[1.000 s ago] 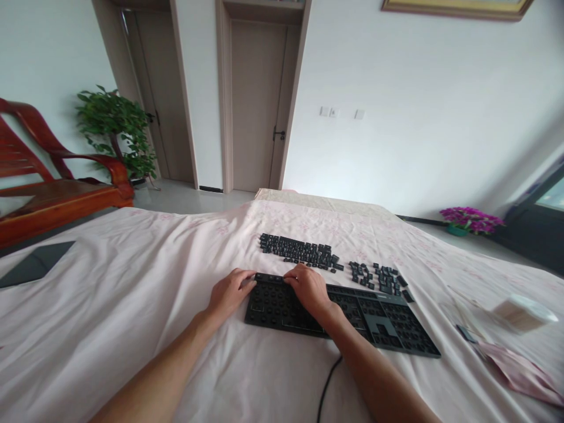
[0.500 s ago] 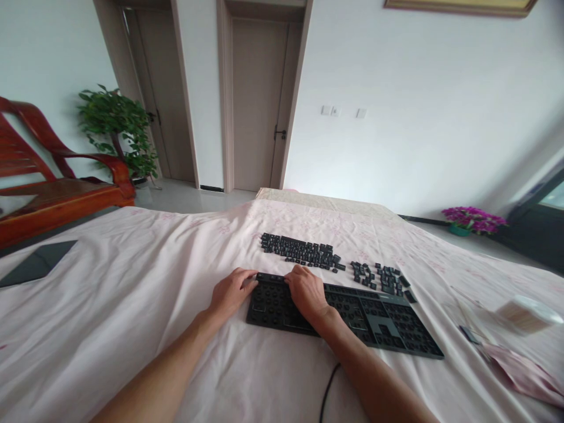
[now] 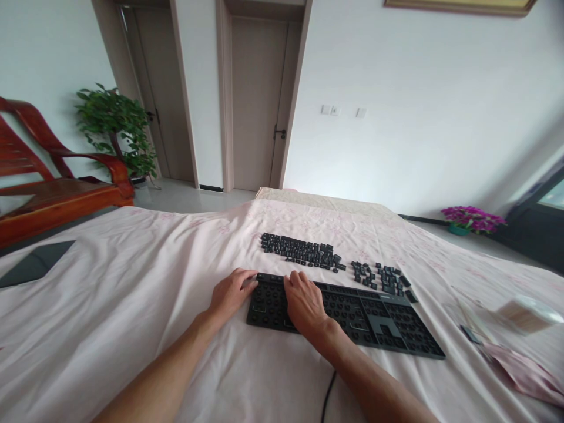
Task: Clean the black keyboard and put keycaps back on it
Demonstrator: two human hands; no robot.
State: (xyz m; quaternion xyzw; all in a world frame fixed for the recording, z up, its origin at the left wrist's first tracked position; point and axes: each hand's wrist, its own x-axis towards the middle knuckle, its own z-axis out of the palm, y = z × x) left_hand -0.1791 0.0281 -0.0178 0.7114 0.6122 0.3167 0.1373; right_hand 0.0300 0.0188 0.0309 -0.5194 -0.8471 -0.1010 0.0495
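Observation:
A black keyboard (image 3: 388,326) with most of its keycaps off lies on the pink cloth. My left hand (image 3: 232,289) grips its far left corner, thumb on the near side and fingers at the back edge. Over the left part of the keyboard is my right hand (image 3: 304,298), its fingers bent close together and pointing down near the top row. Whatever its fingertips hold, if anything, is hidden. Behind the keyboard, loose black keycaps (image 3: 304,251) lie in rows, and a second group of keycaps (image 3: 388,277) lies to the right.
On the right are a clear container of cotton swabs (image 3: 531,314), tweezers (image 3: 473,302) and a pink cloth piece (image 3: 522,370). A dark flat tablet-like thing (image 3: 37,262) rests at far left. The keyboard's cable (image 3: 328,396) runs toward me.
My right hand has shifted slightly, its wrist a little lower and its fingers less curled at the keyboard's upper part. My left hand stays at the corner.

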